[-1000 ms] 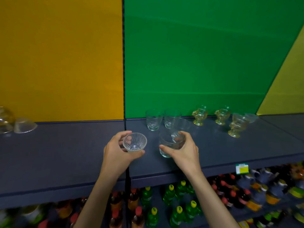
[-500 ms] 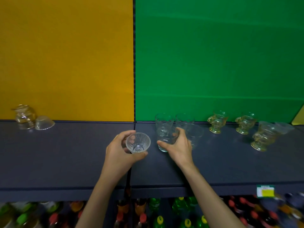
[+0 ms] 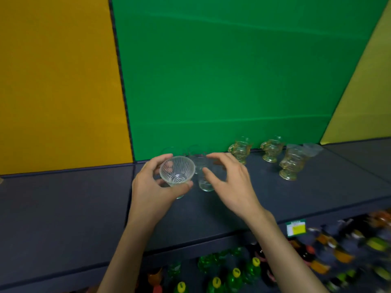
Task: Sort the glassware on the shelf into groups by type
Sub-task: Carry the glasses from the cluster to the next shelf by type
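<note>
Left hand [image 3: 155,187]: fingers and thumb curled round a ribbed clear bowl [image 3: 177,171], held above the shelf [image 3: 63,208]; right hand [image 3: 229,181], just beside it: fingers spread, gripping nothing, poised around a clear tumbler [image 3: 204,176] standing on the shelf. Beyond: two more tumblers [image 3: 195,152] at the wall; further right, three amber footed cups [image 3: 291,163] grouped, a clear bowl [image 3: 312,148] behind, so sorting looks part done, bowls unplaced. Change: half a second earlier the right hand gripped that tumbler; now released.
</note>
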### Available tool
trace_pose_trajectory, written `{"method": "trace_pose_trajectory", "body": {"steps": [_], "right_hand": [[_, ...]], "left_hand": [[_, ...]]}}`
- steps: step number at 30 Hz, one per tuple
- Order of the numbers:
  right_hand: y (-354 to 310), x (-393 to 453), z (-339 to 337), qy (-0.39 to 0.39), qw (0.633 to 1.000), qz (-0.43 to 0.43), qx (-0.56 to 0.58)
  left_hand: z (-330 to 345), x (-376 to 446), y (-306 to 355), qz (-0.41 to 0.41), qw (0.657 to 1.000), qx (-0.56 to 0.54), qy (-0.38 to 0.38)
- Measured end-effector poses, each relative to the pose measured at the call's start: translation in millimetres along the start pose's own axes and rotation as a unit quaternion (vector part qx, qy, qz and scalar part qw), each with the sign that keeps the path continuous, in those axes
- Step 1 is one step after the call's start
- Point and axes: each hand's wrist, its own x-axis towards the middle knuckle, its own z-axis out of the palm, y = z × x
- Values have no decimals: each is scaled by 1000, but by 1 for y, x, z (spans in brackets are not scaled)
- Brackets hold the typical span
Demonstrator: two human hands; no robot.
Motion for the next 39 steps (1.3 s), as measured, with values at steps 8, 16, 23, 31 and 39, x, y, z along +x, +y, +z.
{"method": "trace_pose_trajectory", "body": {"steps": [8, 16, 23, 31, 39], "right_hand": [[81, -31, -107, 41, 986, 44, -159], [187, -85, -220, 26, 966, 77, -244], [268, -115, -316, 5, 960, 91, -266], [348, -101, -367, -9, 966, 110, -234], [417, -45, -368, -47, 967, 102, -229]], "left_hand": [[121, -12, 31, 26, 994, -27, -106], [264, -59, 69, 28, 991, -14, -132], [379, -98, 101, 27, 993, 27, -116], [472, -92, 107, -5, 991, 70, -113], [546, -33, 74, -52, 983, 141, -104]]}}
